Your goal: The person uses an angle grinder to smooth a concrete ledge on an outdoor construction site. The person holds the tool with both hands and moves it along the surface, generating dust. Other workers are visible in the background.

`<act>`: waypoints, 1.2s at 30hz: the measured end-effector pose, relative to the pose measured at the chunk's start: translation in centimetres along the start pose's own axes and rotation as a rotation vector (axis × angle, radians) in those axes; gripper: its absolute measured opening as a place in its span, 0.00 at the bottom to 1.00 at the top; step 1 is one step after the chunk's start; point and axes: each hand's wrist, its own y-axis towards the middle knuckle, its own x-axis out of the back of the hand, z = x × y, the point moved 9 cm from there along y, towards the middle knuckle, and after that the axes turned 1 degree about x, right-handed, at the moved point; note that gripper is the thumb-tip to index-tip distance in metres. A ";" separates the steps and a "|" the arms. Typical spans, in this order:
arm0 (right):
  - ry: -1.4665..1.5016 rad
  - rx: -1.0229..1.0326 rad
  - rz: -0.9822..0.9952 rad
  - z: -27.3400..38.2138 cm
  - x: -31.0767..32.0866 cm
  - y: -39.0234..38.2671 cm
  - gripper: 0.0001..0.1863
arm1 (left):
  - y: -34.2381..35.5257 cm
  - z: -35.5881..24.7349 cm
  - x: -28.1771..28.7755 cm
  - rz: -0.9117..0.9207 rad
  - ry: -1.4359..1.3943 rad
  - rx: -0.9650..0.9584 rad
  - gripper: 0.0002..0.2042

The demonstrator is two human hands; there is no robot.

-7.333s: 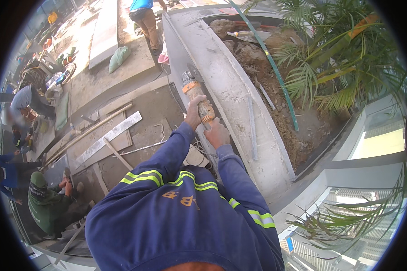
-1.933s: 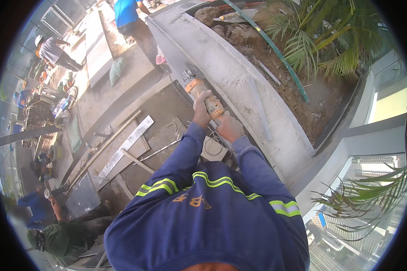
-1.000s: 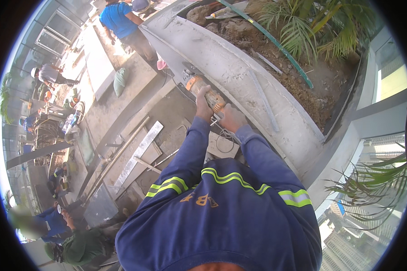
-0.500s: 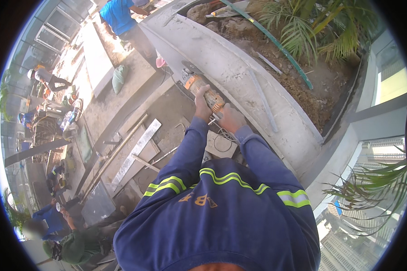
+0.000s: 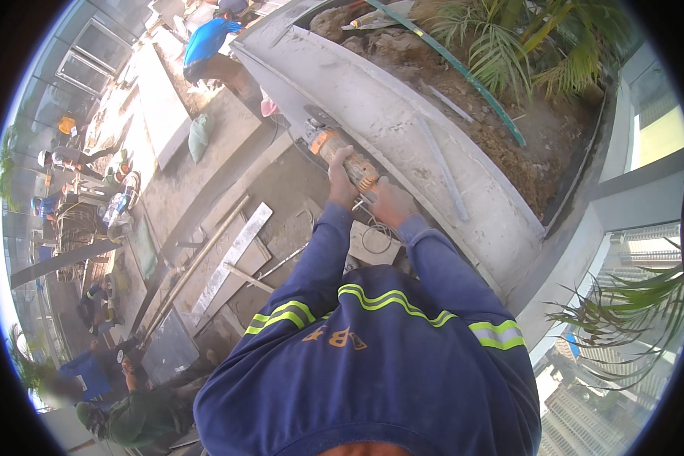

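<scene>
Both hands hold an orange angle grinder point(image 5: 334, 146) against the side of a grey concrete planter wall point(image 5: 387, 121). My left hand point(image 5: 343, 178) wraps the front of the tool's body, close behind the disc guard. My right hand point(image 5: 390, 202) grips the rear end, where a cable point(image 5: 376, 237) loops down. Blue sleeves with yellow reflective stripes cover my arms.
The planter holds soil, palm plants point(image 5: 524, 45) and a green hose point(image 5: 463, 76). Below lie white boards point(image 5: 232, 258), metal bars and a stone slab point(image 5: 163, 106). A person in blue point(image 5: 209, 49) bends further along the wall; other people work at the left. Glass railing and a drop are at right.
The view has shifted slightly; both hands keep the same grip on the grinder at the wall. Over the earlier frames the grinder moved a little along the wall.
</scene>
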 end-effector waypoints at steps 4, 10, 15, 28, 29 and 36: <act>-0.023 0.029 -0.005 -0.2 -0.5 0.8 0.24 | 1.3 0.0 0.2 0.021 0.012 0.031 0.13; -0.035 0.024 0.008 -0.7 -0.5 -0.7 0.24 | -0.9 0.3 -0.2 -0.001 0.027 0.012 0.13; 0.002 -0.011 0.005 -0.1 0.3 -0.9 0.23 | -0.9 0.2 -0.7 0.035 0.030 0.005 0.14; -0.007 -0.026 0.036 0.0 0.8 -1.5 0.23 | -0.8 0.4 0.1 -0.002 0.019 0.018 0.13; -0.009 -0.024 0.039 -0.1 0.9 -1.7 0.23 | -1.0 0.6 0.1 -0.012 0.007 0.021 0.14; 0.004 -0.002 0.000 -0.8 -0.2 -0.6 0.26 | -0.5 0.4 -0.4 0.036 0.014 0.001 0.13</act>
